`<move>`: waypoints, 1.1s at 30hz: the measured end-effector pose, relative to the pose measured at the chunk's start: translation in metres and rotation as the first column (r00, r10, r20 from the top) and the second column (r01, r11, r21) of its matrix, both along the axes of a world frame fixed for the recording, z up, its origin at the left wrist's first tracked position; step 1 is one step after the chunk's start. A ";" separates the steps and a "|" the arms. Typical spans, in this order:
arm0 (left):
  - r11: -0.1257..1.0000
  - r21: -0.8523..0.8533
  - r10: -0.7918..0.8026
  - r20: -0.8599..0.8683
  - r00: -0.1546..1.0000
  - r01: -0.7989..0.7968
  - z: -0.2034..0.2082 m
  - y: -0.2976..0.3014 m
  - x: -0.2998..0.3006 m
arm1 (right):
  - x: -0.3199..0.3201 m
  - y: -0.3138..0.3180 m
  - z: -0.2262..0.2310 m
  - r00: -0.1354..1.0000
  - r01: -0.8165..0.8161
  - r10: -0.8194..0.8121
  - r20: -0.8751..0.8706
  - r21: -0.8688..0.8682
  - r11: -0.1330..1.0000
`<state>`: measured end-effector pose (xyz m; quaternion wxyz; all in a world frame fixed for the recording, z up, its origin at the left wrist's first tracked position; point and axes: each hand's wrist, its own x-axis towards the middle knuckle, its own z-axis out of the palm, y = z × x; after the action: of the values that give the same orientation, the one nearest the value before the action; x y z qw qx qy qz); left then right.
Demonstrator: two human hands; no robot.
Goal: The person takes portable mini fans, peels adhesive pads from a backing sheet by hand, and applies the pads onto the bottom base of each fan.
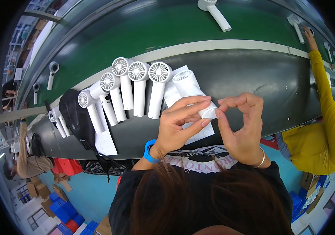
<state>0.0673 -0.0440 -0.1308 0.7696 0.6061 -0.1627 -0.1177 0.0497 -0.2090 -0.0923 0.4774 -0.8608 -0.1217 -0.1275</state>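
A white hand-held fan [191,87] lies on a white sheet [175,98] on the dark bench, its handle end toward me. My left hand [181,125] grips that handle end with fingers curled over it. My right hand [240,127] pinches at the same end with thumb and forefinger; something small may be between them, too small to tell. A row of several white fans [136,84] lies side by side to the left of it, heads pointing away from me.
A green conveyor belt [155,27] behind the bench carries more white fans [214,11]. A black bag [77,117] and a sheet of white stickers [104,139] lie at the left. A person in a yellow sleeve [324,98] works at right; another person [24,156] at left.
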 end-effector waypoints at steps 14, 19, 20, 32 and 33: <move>0.993 -0.081 0.076 -0.052 0.996 -0.080 -0.001 0.013 0.003 | 0.041 -0.008 -0.015 0.933 -0.329 0.327 -0.148 0.011 0.944; 0.986 -0.071 0.137 -0.165 0.977 -0.150 0.004 0.020 0.006 | 0.047 0.020 -0.038 0.915 -0.402 0.396 -0.075 -0.111 0.909; 0.982 -0.044 0.174 -0.148 0.974 -0.182 0.006 0.020 0.005 | 0.047 0.023 -0.036 0.911 -0.411 0.406 -0.070 -0.108 0.905; 0.987 0.014 0.162 -0.008 0.987 -0.162 -0.006 0.025 0.013 | 0.054 0.028 -0.026 0.924 -0.380 0.377 -0.068 -0.282 0.881; 0.991 -0.015 0.135 0.002 0.991 -0.135 -0.009 0.026 0.013 | 0.055 0.027 -0.029 0.919 -0.394 0.382 -0.096 -0.213 0.894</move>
<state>0.0803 -0.0183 -0.1394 0.7801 0.6101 -0.1234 -0.0634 0.1046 -0.1822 -0.1210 0.3942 -0.8713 -0.2923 0.0072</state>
